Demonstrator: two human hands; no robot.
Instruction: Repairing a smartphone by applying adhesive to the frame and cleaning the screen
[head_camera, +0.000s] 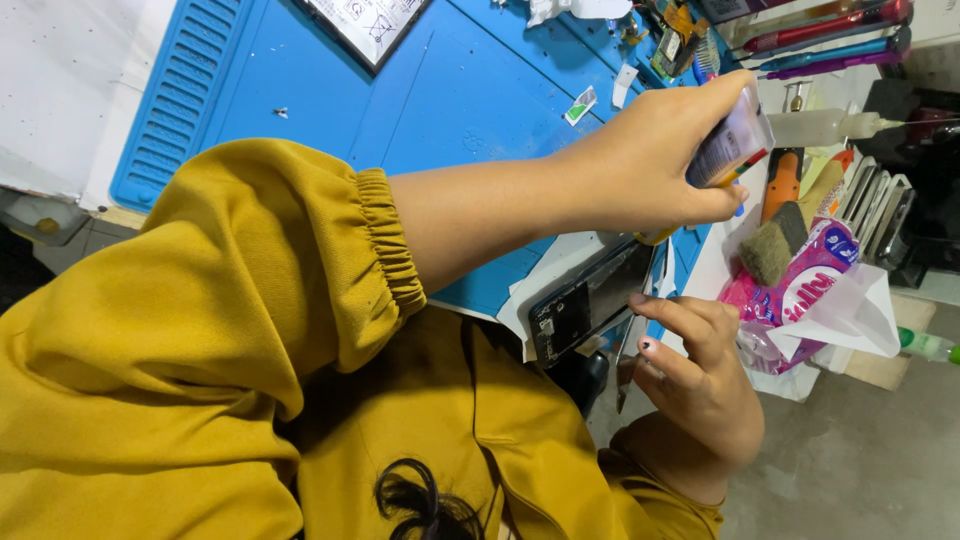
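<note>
My left hand (650, 165) is closed around a small clear bottle (735, 145) above the blue mat's (470, 90) edge. My right hand (700, 380), fingers half curled, pinches a thin metal tool (625, 365) beside the opened phone (590, 300) lying at the mat's edge.

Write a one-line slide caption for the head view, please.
Left hand holds a small bottle over an opened phone on the blue mat, while the right hand touches the phone's edge.
</note>
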